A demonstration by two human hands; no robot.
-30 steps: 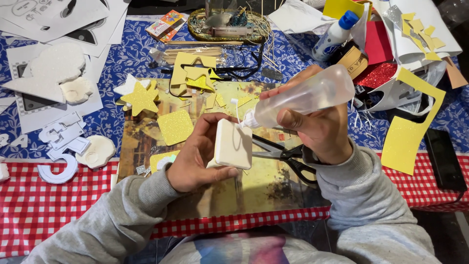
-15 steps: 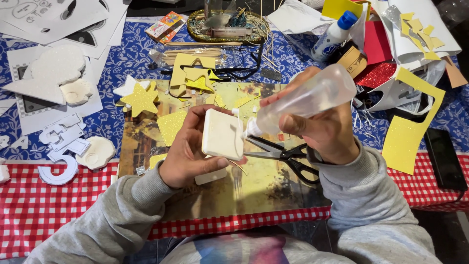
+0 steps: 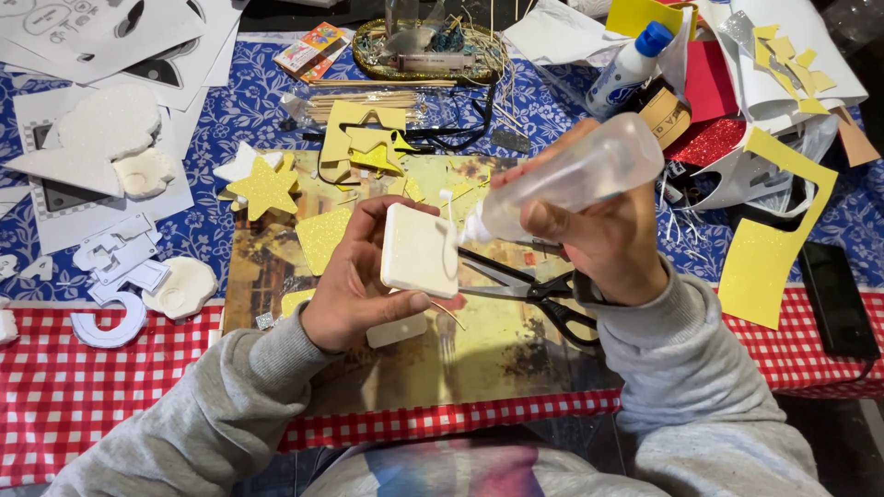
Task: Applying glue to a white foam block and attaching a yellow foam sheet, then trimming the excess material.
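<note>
At the centre of the head view, above a yellowish picture mat (image 3: 479, 364), the left hand (image 3: 354, 285) is clamped on a small white foam block (image 3: 420, 249), thumb under its lower edge and fingers behind its far side, so that its broad face tilts toward the camera. This block is a rounded-corner square, off-white and matte, thick enough to show a side edge, with a thin pale line running down its right margin. At about 2 o'clock from the block, the right hand (image 3: 612, 241) is wrapped tight around a clear plastic glue bottle (image 3: 571, 177), tipped so that its nozzle points to 8 o'clock and ends just beside the block's upper right corner. Below the two hands, black-handled scissors (image 3: 539, 296) lie open on the mat, with a second white foam piece (image 3: 397, 329) just under the left thumb. At 10 o'clock, well apart, lies a yellow glitter star (image 3: 262, 187).
</note>
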